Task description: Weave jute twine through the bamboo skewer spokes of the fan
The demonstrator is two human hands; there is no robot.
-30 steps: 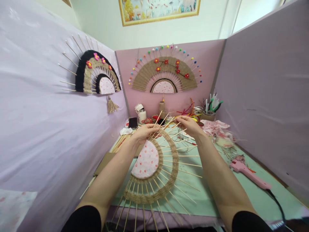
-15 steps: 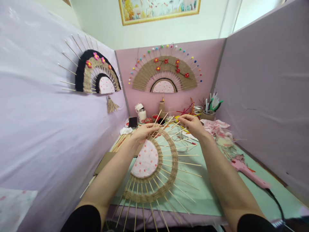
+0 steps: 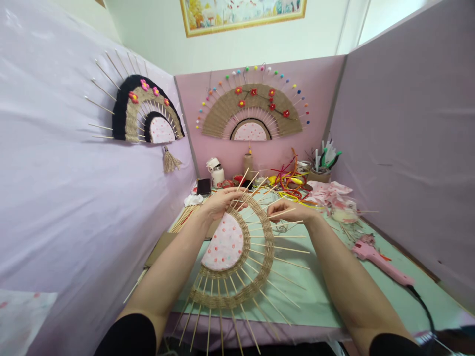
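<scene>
My left hand [image 3: 224,200] is closed around the upper end of a woven half-round fan [image 3: 267,247], thumb on top. The fan has thin wooden sticks spreading outward, two bands of tan twine weave, and a white half-disc [image 3: 224,242] with pink dots at its centre. At the fan's upper right edge, my right hand [image 3: 291,211] is pinched shut among the sticks, beside the outer band. Thin jute twine [image 3: 282,228] loops just below these fingers and appears to run into them; the fingertips are partly hidden by a stick.
A pink glue gun [image 3: 384,262] with a black cord lies at right. Behind are pipe cleaners [image 3: 287,183], dotted cloth [image 3: 328,190], a tool pot [image 3: 319,174], a white bottle [image 3: 215,172] and a phone [image 3: 204,186]. Two finished fans hang on the partitions, one at left [image 3: 131,111], another behind [image 3: 252,106].
My right hand has come down and slightly left, from above the stick tips to the outer woven band. My left hand and the fan have stayed almost still.
</scene>
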